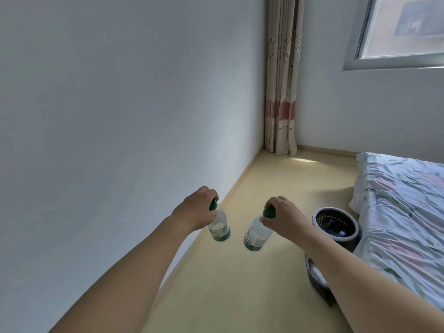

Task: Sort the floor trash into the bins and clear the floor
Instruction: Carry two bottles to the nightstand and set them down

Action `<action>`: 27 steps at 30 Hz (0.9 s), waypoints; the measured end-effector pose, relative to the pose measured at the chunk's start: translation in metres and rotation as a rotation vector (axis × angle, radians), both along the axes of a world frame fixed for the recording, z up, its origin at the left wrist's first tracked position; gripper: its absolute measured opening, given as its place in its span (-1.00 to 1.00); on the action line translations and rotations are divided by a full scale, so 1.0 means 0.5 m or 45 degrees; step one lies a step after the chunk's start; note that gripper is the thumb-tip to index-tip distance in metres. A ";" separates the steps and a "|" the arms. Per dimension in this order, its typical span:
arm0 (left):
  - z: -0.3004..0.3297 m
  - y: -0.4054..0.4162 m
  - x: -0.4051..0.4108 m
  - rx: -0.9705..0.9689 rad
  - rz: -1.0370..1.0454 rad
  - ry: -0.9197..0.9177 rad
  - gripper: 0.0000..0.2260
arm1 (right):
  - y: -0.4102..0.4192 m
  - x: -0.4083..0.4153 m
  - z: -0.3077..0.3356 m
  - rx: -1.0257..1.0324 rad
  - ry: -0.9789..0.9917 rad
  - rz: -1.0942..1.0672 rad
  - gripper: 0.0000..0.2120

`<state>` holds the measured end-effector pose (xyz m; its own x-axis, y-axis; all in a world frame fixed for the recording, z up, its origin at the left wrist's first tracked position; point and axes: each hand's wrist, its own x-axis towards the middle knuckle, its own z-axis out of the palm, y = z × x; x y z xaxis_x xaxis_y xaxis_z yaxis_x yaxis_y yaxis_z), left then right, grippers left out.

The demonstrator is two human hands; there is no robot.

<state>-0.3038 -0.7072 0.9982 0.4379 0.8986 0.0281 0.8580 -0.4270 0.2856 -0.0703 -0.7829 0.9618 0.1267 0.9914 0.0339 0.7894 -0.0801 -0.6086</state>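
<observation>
My left hand (198, 211) grips the neck of a clear plastic bottle (219, 228) with a green cap and green label, held above the floor near the left wall. My right hand (284, 216) grips the green cap end of a second clear bottle (257, 235) of the same kind, hanging to the left of a round black mesh bin (336, 223) with a white and blue rim. That bin holds some small items. A second dark bin (317, 278) with white stuff inside stands nearer, partly hidden behind my right forearm.
A bed with a floral sheet (403, 212) fills the right side, close beside both bins. A pale wall (120, 116) runs along the left. The beige floor (240, 284) stretches ahead to a curtain (282, 92) in the corner under a window (403, 27).
</observation>
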 end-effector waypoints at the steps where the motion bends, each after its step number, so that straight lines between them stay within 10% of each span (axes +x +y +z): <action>1: 0.009 0.040 -0.005 0.011 0.005 -0.004 -0.73 | 0.036 -0.006 0.006 0.017 0.012 -0.013 -0.79; 16: -0.033 0.667 0.118 0.020 -0.423 0.006 -0.74 | 0.499 0.105 -0.027 -0.042 -0.032 -0.435 -0.80; 27: -0.092 0.922 0.591 -0.128 -0.847 -0.124 -0.74 | 0.604 0.364 -0.019 -0.100 -0.049 -0.951 -0.73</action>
